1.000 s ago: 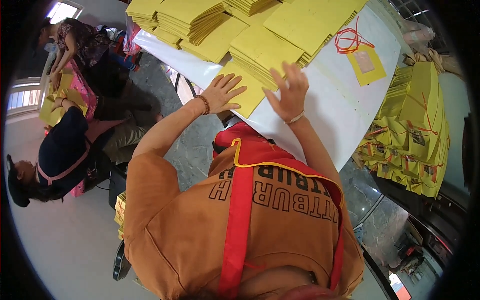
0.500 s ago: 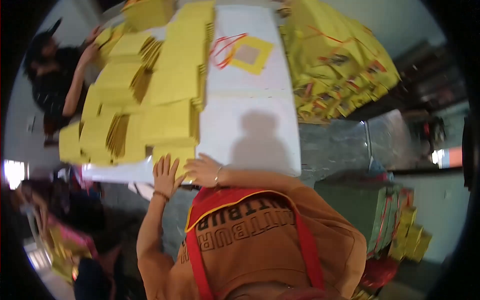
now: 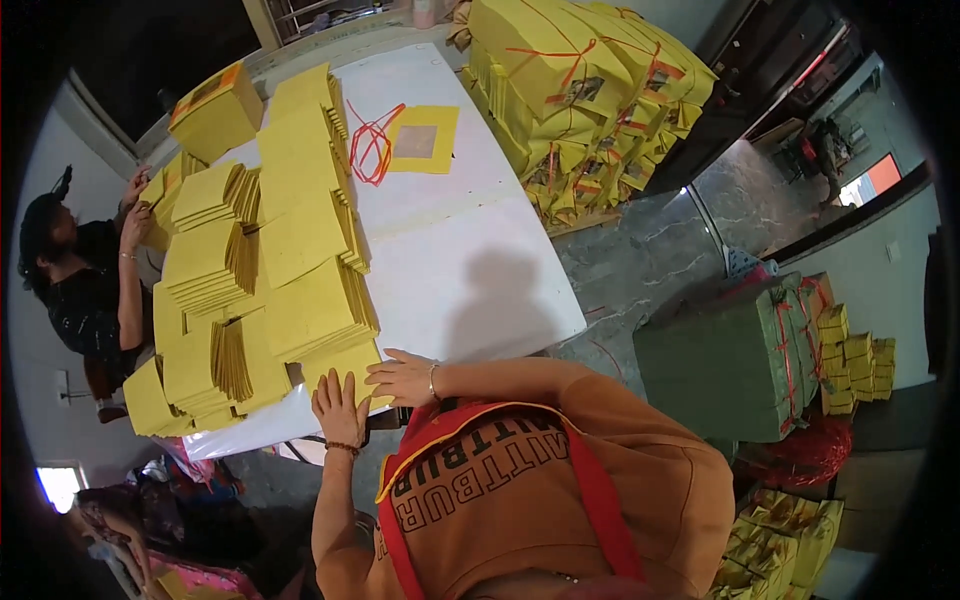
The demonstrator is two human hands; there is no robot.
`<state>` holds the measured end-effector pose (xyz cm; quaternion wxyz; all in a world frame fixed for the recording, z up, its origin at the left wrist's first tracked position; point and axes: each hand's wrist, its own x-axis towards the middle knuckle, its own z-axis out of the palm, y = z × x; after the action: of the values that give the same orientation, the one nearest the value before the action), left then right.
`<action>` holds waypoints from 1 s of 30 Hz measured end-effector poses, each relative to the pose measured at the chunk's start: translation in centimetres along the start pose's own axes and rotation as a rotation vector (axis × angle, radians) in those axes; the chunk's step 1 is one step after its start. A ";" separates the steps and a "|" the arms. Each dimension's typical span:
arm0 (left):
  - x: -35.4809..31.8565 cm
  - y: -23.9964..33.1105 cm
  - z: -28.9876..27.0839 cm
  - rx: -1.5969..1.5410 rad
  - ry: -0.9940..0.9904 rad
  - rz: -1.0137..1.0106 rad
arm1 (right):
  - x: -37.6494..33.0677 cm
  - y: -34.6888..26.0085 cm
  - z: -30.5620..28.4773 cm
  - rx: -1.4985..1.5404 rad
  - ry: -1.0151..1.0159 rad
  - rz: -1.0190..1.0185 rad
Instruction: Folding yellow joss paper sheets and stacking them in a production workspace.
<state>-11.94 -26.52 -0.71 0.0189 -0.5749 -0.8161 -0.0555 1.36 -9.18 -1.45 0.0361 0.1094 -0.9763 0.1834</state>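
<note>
Since the earlier frame, both hands have stayed on the near yellow sheets while the view has swung, so the table now runs toward 12 o'clock. Flat stack of yellow paper sheets (image 3: 345, 362) lies at the near-left corner of the white rectangular tabletop (image 3: 470, 260), at about 7 o'clock from the table's middle. Left hand (image 3: 340, 408) rests palm down, fingers spread, on the stack's near edge. Right hand (image 3: 403, 380) lies flat just beside it at 3 o'clock, fingers pointing toward the stack; neither hand clamps anything, and they are close but not touching.

Fanned piles of yellow paper sheets (image 3: 270, 250) run from 9 to 11 o'clock of the stack, overlapping one another. Loose red string (image 3: 372, 145) and a single yellow sheet with a pale square centre (image 3: 422, 140) lie at 12 o'clock. String-tied yellow bundles (image 3: 580, 90) stand at 1 o'clock. A seated co-worker (image 3: 85, 270) handles sheets at 9 o'clock.

Risk, as judged: the stack sits at the table edge; a sideways push from flat palms could slide the top sheets off or skew the neighbouring fans.
</note>
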 end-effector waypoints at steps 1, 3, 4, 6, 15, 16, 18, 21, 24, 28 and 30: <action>-0.1 0.0 -0.1 0.002 0.003 0.011 | -0.1 0.1 0.1 0.065 -0.012 -0.005; 0.0 -0.2 -0.2 -0.024 0.006 0.021 | -0.2 0.1 -0.5 0.119 -0.011 0.002; 0.1 -0.2 -0.4 -0.022 0.012 0.040 | -0.5 -0.1 -0.7 0.201 0.106 0.035; 0.7 -0.1 -0.9 -0.034 -0.019 0.050 | -1.8 -0.4 -1.5 0.271 0.250 0.111; 1.8 -0.8 -1.9 -0.136 -0.037 0.136 | -12.1 -2.5 -1.7 0.454 0.691 0.696; 2.1 -0.8 -1.9 -0.142 -0.046 0.185 | -13.6 -3.3 -1.9 0.481 0.706 0.793; 2.3 -0.4 -2.1 -0.089 -0.072 0.150 | -15.7 -5.0 -1.8 0.502 0.738 0.909; 2.6 0.0 -2.1 -0.078 -0.051 0.175 | -17.3 -6.6 -1.2 0.477 0.872 1.024; 3.0 1.1 -3.1 -0.073 -0.055 0.167 | -17.6 -6.9 0.1 0.528 0.938 1.041; 3.2 2.2 -3.1 -0.096 0.031 0.117 | -17.8 -7.1 -0.6 0.523 0.882 0.981; 3.6 4.5 -4.1 -0.189 0.087 0.209 | -18.9 -7.6 -1.1 0.523 0.781 0.984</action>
<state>-9.04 -22.09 4.04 0.0058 -0.6529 -0.7414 -0.1548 21.50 -11.89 0.15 0.2709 -0.4166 -0.7512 0.4344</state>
